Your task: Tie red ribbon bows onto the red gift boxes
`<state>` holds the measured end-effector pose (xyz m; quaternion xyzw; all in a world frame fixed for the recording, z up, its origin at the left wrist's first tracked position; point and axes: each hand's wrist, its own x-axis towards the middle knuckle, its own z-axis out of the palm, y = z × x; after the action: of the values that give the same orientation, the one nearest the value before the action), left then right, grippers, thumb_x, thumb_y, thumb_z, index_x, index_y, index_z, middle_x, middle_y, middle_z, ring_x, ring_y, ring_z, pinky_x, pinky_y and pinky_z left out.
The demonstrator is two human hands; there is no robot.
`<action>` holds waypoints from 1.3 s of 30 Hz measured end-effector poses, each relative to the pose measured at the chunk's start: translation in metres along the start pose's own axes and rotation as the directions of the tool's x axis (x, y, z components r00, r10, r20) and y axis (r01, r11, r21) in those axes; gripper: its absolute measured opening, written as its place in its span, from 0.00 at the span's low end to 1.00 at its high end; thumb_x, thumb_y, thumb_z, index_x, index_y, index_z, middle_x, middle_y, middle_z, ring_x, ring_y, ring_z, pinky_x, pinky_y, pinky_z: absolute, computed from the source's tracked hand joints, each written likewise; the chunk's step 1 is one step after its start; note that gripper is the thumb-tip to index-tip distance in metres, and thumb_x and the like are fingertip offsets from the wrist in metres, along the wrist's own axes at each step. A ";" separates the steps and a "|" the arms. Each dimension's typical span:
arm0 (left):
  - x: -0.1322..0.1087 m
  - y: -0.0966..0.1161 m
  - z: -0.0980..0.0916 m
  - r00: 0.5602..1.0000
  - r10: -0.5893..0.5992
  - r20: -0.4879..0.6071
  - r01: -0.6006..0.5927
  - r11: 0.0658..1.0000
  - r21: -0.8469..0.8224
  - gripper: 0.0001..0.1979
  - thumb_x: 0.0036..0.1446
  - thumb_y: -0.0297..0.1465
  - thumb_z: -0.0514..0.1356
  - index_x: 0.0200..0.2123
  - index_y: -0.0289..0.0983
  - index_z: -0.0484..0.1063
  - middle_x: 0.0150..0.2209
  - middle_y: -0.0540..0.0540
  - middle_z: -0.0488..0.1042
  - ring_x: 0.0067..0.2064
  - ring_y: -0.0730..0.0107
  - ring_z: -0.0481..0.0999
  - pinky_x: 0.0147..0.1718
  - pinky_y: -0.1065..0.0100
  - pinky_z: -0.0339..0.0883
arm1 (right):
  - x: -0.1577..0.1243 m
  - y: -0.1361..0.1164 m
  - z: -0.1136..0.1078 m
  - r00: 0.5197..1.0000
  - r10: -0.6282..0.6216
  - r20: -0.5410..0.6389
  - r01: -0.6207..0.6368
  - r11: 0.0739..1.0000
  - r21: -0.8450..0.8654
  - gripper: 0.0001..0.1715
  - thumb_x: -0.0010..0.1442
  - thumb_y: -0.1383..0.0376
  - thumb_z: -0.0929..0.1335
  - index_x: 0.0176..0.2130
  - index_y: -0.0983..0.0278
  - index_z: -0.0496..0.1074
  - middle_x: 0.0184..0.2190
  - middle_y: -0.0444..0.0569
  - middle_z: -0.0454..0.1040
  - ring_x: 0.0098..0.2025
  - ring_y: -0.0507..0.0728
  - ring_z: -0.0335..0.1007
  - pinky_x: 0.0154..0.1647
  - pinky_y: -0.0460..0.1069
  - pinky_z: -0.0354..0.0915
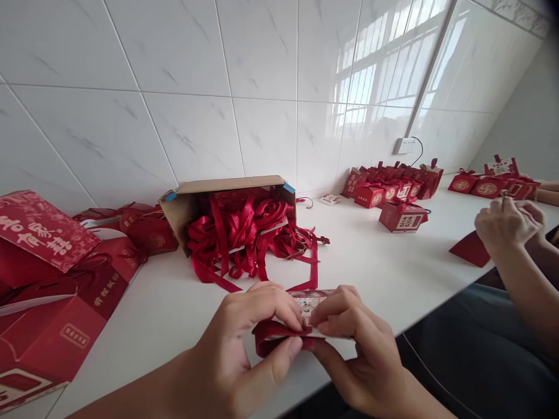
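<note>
In front of me my left hand [257,337] pinches a dark red strip [262,340] that is bent into a loop. My right hand [358,340] is closed on the same strip and a small printed card [311,304], with its thumb below and its fingers on top. The fingers cover most of where card and strip meet. Just beyond my hands, glossy red ribbons [236,227] spill out of an open cardboard box [174,224] lying on its side.
Large red boxes [48,326] crowd the left of the white table [349,256]. Several small red gift boxes [399,218] stand at the back right. Another person's hands [509,224] work at the right, near a red folded piece [471,250]. A tiled wall [262,58] rises behind.
</note>
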<state>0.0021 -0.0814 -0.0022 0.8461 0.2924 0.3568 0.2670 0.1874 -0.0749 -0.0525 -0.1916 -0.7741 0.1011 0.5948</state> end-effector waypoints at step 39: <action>-0.001 -0.005 0.015 0.966 -0.097 -0.238 0.081 0.994 -0.076 0.13 0.54 0.24 0.60 0.36 0.45 0.60 0.34 0.56 0.80 0.39 0.71 0.80 0.42 0.72 0.76 | 0.007 -0.007 0.003 0.994 0.046 -0.103 -0.056 0.994 -0.096 0.06 0.55 0.72 0.65 0.33 0.63 0.62 0.24 0.44 0.70 0.25 0.51 0.65 0.33 0.51 0.59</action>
<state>0.0121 -0.0823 -0.0148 0.7733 0.3483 0.4541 0.2729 0.1816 -0.0786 -0.0448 -0.2451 -0.7421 0.0682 0.6201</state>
